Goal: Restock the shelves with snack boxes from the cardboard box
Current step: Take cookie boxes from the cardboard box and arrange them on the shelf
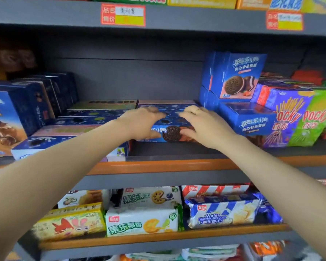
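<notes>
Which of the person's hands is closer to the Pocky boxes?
The right hand. It rests on the blue cookie box, nearer the Pocky boxes; the left hand is farther left.

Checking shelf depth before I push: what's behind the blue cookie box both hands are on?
Behind the blue cookie box, more flat boxes lie in a row back to the grey back panel. The left hand and right hand cover part of it.
</notes>
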The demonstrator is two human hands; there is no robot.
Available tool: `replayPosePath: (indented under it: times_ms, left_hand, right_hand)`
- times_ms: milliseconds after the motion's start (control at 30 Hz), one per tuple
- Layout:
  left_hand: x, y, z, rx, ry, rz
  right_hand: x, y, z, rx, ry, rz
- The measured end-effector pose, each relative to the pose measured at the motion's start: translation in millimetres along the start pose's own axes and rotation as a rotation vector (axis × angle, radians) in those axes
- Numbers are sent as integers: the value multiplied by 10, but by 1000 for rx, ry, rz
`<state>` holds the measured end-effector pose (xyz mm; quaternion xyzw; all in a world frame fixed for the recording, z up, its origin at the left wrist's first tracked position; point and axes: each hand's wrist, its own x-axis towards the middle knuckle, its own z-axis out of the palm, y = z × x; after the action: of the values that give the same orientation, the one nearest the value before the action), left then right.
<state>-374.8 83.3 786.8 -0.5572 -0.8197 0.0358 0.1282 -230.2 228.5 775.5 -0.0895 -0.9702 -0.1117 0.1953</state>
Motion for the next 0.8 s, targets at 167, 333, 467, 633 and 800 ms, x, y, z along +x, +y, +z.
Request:
replayPosePath:
  times_ms: [167, 333, 467, 633, 800]
  left_hand:
    - [352, 97, 78, -6, -79, -9]
    - [454, 155, 127, 58, -77, -28]
    - [478, 191, 125, 118, -52, -57]
    - [489, 301, 140, 203, -81, -127]
    - [362, 710, 12, 201, 64, -155]
  right_hand:
    - [-683, 477, -266, -48, 503, -16]
    - [-878, 849, -233, 16, 249, 124]
    - [-833, 982, -133, -85, 111, 113]
    - [-727, 1038, -43, -162, 120, 106]
    - [-665, 1029, 19, -179, 167, 123]
